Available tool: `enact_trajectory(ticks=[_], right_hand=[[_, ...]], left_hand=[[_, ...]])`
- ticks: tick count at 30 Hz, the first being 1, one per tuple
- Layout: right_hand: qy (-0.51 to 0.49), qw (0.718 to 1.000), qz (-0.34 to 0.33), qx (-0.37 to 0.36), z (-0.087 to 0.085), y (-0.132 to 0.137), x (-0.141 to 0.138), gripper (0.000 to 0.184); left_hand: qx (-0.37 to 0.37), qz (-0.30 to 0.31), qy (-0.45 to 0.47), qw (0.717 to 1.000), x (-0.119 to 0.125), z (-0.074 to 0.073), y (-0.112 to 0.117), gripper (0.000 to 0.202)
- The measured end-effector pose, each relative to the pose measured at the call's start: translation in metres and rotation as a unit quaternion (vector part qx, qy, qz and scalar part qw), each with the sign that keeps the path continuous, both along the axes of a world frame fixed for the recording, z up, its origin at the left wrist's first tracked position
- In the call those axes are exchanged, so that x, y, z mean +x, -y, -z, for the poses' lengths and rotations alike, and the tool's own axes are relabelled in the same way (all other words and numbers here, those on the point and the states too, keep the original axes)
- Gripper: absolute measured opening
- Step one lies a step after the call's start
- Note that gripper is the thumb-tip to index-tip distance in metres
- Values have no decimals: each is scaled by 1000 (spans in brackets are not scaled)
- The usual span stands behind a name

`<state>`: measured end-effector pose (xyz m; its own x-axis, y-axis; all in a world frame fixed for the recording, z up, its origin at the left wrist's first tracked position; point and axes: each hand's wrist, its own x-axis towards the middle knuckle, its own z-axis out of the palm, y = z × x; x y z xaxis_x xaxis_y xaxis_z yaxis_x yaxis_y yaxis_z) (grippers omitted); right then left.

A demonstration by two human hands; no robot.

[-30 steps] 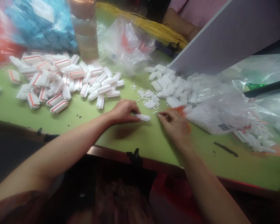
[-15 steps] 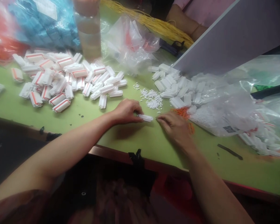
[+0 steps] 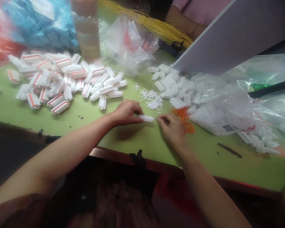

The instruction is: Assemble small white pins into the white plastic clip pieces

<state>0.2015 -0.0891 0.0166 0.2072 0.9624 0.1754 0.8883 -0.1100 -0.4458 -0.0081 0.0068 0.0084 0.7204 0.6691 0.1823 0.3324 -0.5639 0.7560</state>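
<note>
Pin pile (image 3: 153, 100), on table (image 3: 204, 148) — to its left, casing heap (image 3: 55, 80); right, plastic bag (image 3: 228, 110); behind, loose wrapping (image 3: 133, 44); before it — left hand (image 3: 128, 112), casing (image 3: 146, 118), right hand (image 3: 172, 126).

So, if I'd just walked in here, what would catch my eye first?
Probably the bag of bright blue pieces at the back left of the green table, with a heap of white pieces, many orange-striped, in front of it. The yellow bundle along the far side stands out too. Near the middle, the left-hand grip holds a small white piece.
</note>
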Motion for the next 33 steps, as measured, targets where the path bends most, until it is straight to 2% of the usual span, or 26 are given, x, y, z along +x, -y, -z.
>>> enact_trajectory(ticks=[4,9,16,24,29,33], right_hand=[[-26,996,-78,36,-13,2,-8,21],[47,983,-160,77,-18,2,-24,19],[184,960,-174,121,-18,-1,-32,23],[292,926,-206,122,-19,3,-33,25],[245,943,-190,117,-11,16,-31,23],[79,982,-149,86,-11,13,-12,25]], left_hand=[[0,0,2,1000,0,1,0,20],[8,-3,12,1000,0,4,0,21],[4,-7,14,1000,1,4,1,23],[8,-5,22,1000,1,4,1,23],[12,-3,24,1000,1,4,0,23],[4,-3,11,1000,0,2,0,21]])
